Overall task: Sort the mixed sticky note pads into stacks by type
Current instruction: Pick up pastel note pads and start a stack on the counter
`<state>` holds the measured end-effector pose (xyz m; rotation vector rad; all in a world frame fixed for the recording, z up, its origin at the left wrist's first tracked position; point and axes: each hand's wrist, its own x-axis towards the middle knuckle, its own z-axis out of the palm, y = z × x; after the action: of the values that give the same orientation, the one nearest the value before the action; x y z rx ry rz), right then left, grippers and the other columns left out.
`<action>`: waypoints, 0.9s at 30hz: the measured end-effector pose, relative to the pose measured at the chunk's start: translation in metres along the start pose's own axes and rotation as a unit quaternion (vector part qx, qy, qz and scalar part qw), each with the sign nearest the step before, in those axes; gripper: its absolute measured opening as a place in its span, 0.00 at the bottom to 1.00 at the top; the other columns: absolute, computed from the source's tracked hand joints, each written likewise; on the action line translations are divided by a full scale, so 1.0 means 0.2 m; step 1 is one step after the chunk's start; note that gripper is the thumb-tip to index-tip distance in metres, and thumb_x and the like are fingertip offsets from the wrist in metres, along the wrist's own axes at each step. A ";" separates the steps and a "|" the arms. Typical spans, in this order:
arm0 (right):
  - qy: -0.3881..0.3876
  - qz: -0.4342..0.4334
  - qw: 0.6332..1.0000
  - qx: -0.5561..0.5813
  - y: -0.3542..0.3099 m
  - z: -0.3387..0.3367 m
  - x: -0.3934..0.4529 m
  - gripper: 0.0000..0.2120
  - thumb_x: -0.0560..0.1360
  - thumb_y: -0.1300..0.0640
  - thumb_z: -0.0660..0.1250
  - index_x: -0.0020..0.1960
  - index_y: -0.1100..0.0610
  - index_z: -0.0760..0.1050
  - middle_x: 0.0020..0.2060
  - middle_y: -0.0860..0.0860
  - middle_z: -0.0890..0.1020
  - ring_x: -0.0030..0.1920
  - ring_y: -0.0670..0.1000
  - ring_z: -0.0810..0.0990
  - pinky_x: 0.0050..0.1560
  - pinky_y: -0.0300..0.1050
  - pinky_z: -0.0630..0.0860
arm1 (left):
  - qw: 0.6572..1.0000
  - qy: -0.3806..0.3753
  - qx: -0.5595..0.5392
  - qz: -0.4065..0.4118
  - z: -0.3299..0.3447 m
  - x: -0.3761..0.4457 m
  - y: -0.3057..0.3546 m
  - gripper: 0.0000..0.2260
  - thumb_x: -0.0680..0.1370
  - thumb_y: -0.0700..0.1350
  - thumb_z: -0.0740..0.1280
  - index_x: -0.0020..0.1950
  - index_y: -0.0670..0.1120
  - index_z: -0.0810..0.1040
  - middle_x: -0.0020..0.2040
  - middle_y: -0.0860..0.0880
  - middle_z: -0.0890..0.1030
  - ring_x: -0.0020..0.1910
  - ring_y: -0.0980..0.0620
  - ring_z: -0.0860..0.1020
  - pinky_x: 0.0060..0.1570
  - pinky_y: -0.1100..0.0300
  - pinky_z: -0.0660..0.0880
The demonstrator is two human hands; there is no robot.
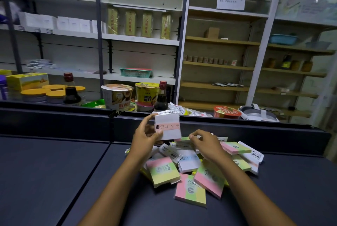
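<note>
A mixed heap of sticky note pads (198, 167) lies on the dark table (54, 171). Some are pink-green-yellow striped pads (163, 172), others white wrapped pads with a coloured band (187, 161). My left hand (145, 138) holds a white pad with a pink band (168, 126) lifted above the heap's far side, thumb on its top left corner. My right hand (206, 143) reaches into the back of the heap, its curled fingers pinching a flat pad (182, 144) there.
Beyond the table's raised back edge (237, 121) stand noodle cups (117, 96), soy sauce bottles (161, 96), yellow-lidded tubs (34, 94) and a red bowl (227, 111). Shelving with boxes and packets fills the wall behind. A seam (94, 163) splits the tabletop left of the heap.
</note>
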<state>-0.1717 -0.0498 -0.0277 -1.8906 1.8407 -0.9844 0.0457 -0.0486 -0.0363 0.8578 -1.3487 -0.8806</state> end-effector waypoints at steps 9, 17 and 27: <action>0.105 0.043 0.979 0.167 0.02 -0.02 -0.09 0.03 0.77 0.55 0.70 0.47 0.47 0.82 0.44 0.47 0.84 0.44 0.48 0.83 0.38 0.46 0.79 | 1.000 0.017 -0.019 -0.007 -0.01 0.00 0.01 0.24 0.77 0.33 0.68 0.68 0.54 0.71 0.50 0.44 0.82 0.50 0.49 0.83 0.46 0.52 0.83; 0.170 0.023 0.948 0.267 0.00 -0.06 -0.30 0.08 0.76 0.63 0.70 0.47 0.50 0.79 0.48 0.52 0.82 0.41 0.46 0.84 0.39 0.41 0.82 | 0.998 0.017 -0.055 -0.013 -0.01 -0.03 0.04 0.26 0.77 0.33 0.68 0.70 0.54 0.70 0.50 0.43 0.82 0.49 0.51 0.83 0.40 0.61 0.81; 0.195 -0.003 0.925 0.327 -0.20 0.00 -0.53 0.16 0.76 0.69 0.67 0.53 0.48 0.78 0.51 0.48 0.80 0.43 0.47 0.85 0.42 0.36 0.79 | 0.998 -0.054 -0.036 -0.016 -0.22 -0.14 0.11 0.26 0.76 0.31 0.68 0.72 0.50 0.70 0.53 0.40 0.81 0.51 0.45 0.82 0.40 0.60 0.81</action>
<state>-0.1336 0.0576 -0.0280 -1.3526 1.4037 -1.8059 0.0891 -0.0129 -0.0313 0.7873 -1.3908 -1.0060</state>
